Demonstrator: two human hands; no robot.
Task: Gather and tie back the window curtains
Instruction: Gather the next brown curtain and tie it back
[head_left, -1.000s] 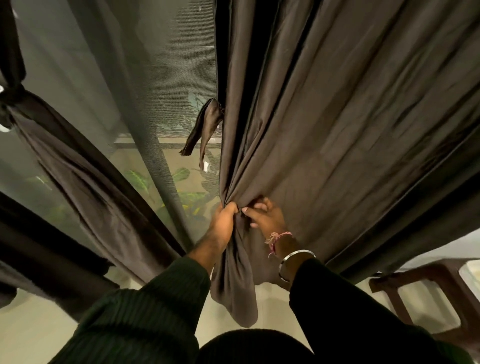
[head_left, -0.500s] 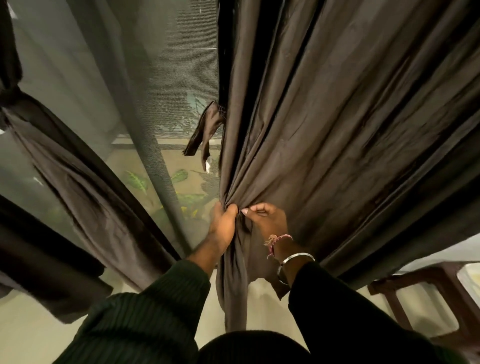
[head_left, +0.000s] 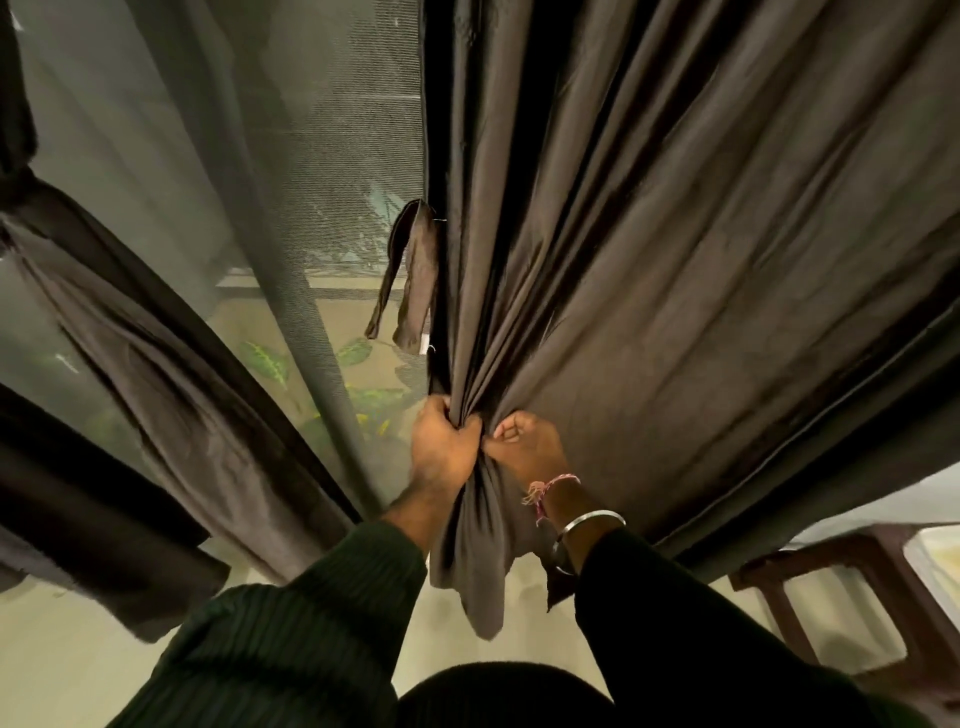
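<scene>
the dark brown curtain (head_left: 701, 260) on the right filled most of the view, its folds running down and converging to a bunch near the lower middle, where both hands gripped it. a second dark curtain (head_left: 156, 374) hung on the left, already drawn in at a tie near the left edge and slanting down toward the middle. between the two, a grey mesh window screen (head_left: 311, 156) showed green leaves beyond it. a brown plastic stool (head_left: 831, 571) stood at the lower right, near the floor. a fabric tie-back strip (head_left: 410, 275) dangled in a loop at the right curtain's left edge, above the hands and apart from them. the left hand (head_left: 441, 452) was closed in a fist round the gathered folds, fingers wrapped tight on the cloth. the right hand (head_left: 524, 447), touching the left, had its fingers curled and pinching more folds into the same bunch. a silver bangle (head_left: 587, 525) and a pink thread band (head_left: 550, 488) sat on the right wrist.
</scene>
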